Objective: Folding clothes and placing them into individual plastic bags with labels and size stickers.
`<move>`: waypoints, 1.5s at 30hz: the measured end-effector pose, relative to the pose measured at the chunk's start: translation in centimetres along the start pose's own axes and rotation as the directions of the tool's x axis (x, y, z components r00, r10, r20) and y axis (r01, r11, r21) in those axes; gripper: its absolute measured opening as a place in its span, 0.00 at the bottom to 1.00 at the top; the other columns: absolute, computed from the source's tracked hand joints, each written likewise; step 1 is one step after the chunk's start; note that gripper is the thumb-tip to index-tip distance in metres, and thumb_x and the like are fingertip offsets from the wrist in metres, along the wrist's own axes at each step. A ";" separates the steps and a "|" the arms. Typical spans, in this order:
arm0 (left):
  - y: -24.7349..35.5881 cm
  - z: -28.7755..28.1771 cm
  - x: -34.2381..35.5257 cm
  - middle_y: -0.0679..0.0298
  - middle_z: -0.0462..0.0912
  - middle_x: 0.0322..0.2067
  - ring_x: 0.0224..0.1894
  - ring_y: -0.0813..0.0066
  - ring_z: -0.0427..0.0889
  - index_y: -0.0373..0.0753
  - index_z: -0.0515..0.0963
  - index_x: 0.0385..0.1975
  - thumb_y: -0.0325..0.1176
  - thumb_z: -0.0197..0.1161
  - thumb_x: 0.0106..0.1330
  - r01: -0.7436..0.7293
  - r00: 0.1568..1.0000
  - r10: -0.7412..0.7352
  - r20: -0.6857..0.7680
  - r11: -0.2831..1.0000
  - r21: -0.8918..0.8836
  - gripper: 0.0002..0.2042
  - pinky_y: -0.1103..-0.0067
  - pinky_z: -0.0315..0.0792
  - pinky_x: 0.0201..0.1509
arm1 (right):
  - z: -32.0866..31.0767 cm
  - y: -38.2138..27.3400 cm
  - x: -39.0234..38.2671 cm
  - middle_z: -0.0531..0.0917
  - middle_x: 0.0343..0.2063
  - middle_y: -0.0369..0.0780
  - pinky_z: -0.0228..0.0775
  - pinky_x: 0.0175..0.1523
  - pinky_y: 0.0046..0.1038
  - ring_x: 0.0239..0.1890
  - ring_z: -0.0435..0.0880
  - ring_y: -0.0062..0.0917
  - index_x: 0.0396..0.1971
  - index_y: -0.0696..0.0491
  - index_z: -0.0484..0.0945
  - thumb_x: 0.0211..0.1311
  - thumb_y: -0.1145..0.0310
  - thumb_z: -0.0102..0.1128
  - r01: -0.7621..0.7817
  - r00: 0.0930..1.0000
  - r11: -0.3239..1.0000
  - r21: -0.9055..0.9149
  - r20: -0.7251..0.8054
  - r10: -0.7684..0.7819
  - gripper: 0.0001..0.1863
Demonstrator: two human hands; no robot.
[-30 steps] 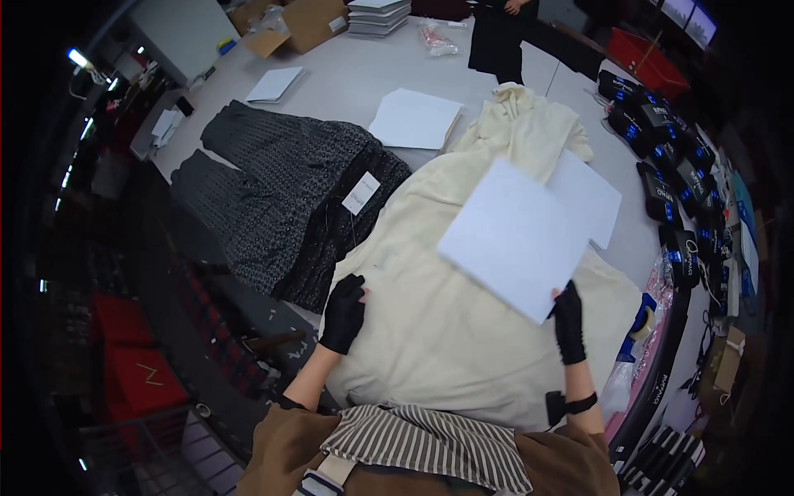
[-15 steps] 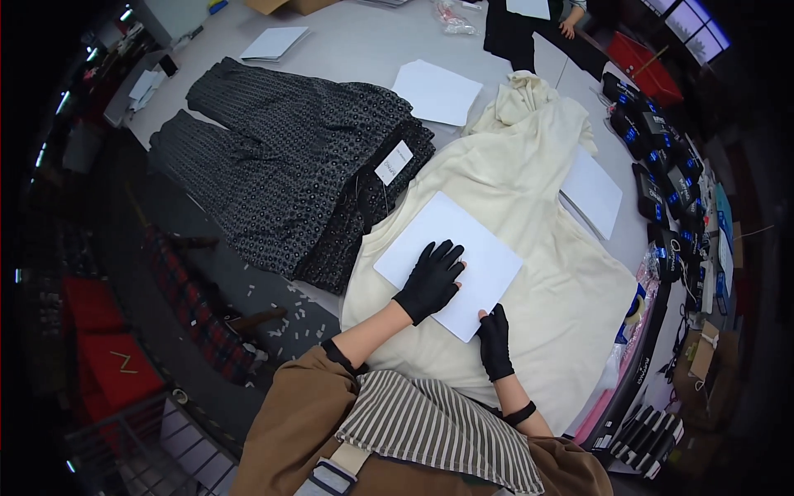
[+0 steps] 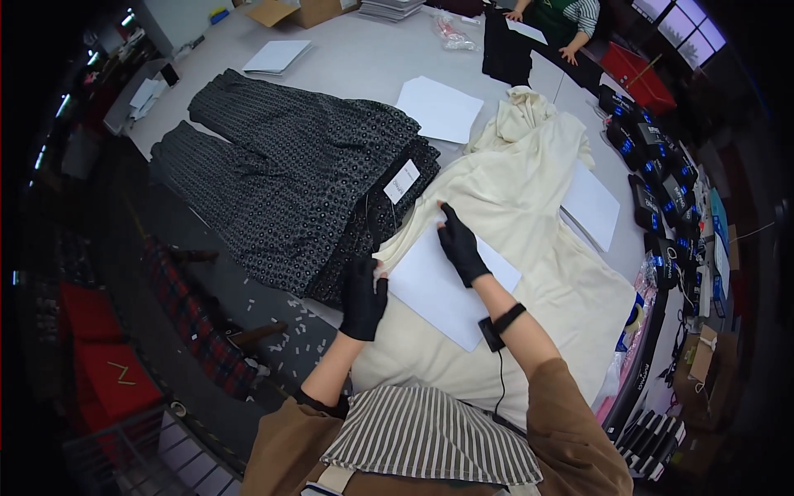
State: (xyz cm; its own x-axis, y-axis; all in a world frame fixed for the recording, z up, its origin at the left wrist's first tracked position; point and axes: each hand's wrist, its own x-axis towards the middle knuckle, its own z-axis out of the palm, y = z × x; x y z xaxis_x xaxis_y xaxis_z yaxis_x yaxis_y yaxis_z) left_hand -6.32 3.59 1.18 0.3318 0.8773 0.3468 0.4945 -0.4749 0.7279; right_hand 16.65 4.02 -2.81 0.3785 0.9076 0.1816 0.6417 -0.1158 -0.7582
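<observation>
A cream garment [image 3: 546, 240] lies spread on the table in front of me, its far end bunched up. On it rests a white rectangular sheet [image 3: 447, 302], tilted relative to me. My left hand [image 3: 364, 302], in a black fingertip-less glove, is closed on the garment's left edge beside the sheet's left corner. My right hand [image 3: 461, 250], gloved alike, reaches across the sheet and pinches the garment's edge just past it. Between the two hands the cream cloth forms a raised fold. Part of the sheet is hidden under my right hand and wrist.
Dark patterned trousers [image 3: 289, 174] with a white tag [image 3: 402, 181] lie left. White sheets [image 3: 440, 109] sit beyond, another stack [image 3: 591, 207] at right. Black packages [image 3: 653, 157] line the right edge. A co-worker [image 3: 571, 25] stands across, hands near black cloth [image 3: 506, 56].
Both hands have left the white sheet's surface and near corner. My left hand went left to the garment's edge; my right hand reached forward over the sheet. The co-worker came further into view.
</observation>
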 end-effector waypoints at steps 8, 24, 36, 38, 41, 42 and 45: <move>-2.5 -0.9 0.1 0.54 0.74 0.30 0.34 0.57 0.76 0.36 0.73 0.31 0.26 0.57 0.55 -0.041 0.982 0.025 0.189 0.996 0.080 0.05 0.69 0.70 0.36 | 1.1 -2.0 5.7 0.79 0.21 0.43 0.69 0.32 0.32 0.24 0.79 0.34 0.34 0.49 0.77 0.56 0.58 0.54 -0.273 0.925 0.962 0.016 0.280 0.258 0.12; 0.0 1.0 -0.8 0.54 0.73 0.46 0.52 0.49 0.69 0.37 0.76 0.32 0.29 0.56 0.56 -0.486 0.741 0.251 0.623 0.841 0.239 0.06 0.61 0.64 0.53 | -4.4 -0.6 -4.8 0.77 0.33 0.42 0.70 0.38 0.30 0.34 0.78 0.33 0.40 0.54 0.72 0.49 0.69 0.61 0.116 0.976 0.984 -0.134 -0.171 -0.138 0.17; 0.8 4.2 5.1 0.47 0.55 0.62 0.65 0.46 0.51 0.40 0.56 0.62 0.44 0.67 0.51 -0.497 0.662 0.454 0.596 0.861 -0.103 0.39 0.60 0.51 0.66 | -15.4 2.7 -18.3 0.69 0.17 0.27 0.56 0.20 0.15 0.17 0.64 0.08 0.27 0.51 0.71 0.63 0.59 0.53 -0.620 0.751 0.724 0.302 -0.039 0.660 0.11; 2.2 1.9 3.7 0.46 0.57 0.59 0.62 0.46 0.55 0.38 0.59 0.59 0.42 0.68 0.50 -0.407 0.775 0.402 0.487 0.908 -0.103 0.37 0.60 0.52 0.64 | -15.7 2.2 -19.3 0.69 0.17 0.27 0.56 0.19 0.15 0.17 0.64 0.08 0.27 0.51 0.71 0.63 0.59 0.52 -0.726 0.654 0.623 0.292 0.013 0.756 0.12; 1.3 0.0 0.2 0.45 0.60 0.57 0.59 0.47 0.59 0.37 0.61 0.57 0.40 0.69 0.49 -0.293 0.880 0.282 0.382 0.956 -0.031 0.35 0.61 0.55 0.62 | -14.2 2.8 -17.6 0.70 0.17 0.27 0.57 0.20 0.15 0.17 0.65 0.08 0.29 0.51 0.73 0.63 0.60 0.54 -0.461 0.844 0.803 0.377 -0.091 0.528 0.10; 0.7 0.0 -1.2 0.46 0.62 0.56 0.57 0.49 0.61 0.37 0.61 0.57 0.38 0.68 0.50 -0.221 0.922 0.203 0.331 0.975 0.016 0.34 0.62 0.57 0.60 | -13.0 2.2 -16.0 0.71 0.18 0.28 0.57 0.21 0.14 0.18 0.65 0.09 0.33 0.52 0.74 0.62 0.61 0.55 -0.375 0.885 0.843 0.387 -0.120 0.449 0.09; -1.3 0.4 -2.9 0.48 0.66 0.51 0.54 0.51 0.65 0.37 0.64 0.54 0.32 0.67 0.49 -0.118 0.950 0.088 0.299 0.989 0.083 0.30 0.64 0.61 0.57 | -8.6 -2.1 -8.7 0.73 0.21 0.30 0.59 0.23 0.15 0.19 0.66 0.09 0.43 0.52 0.74 0.60 0.64 0.58 -0.312 0.940 0.873 0.376 -0.013 0.341 0.14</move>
State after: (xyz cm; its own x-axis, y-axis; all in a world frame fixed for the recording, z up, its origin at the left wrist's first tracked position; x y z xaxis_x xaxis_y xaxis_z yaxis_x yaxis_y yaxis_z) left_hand -7.60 1.61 -1.01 0.5992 0.7706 0.2172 0.5169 -0.5795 0.6300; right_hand 17.75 -7.06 2.61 0.5833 0.8083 -0.0801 0.1910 -0.2323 -0.9537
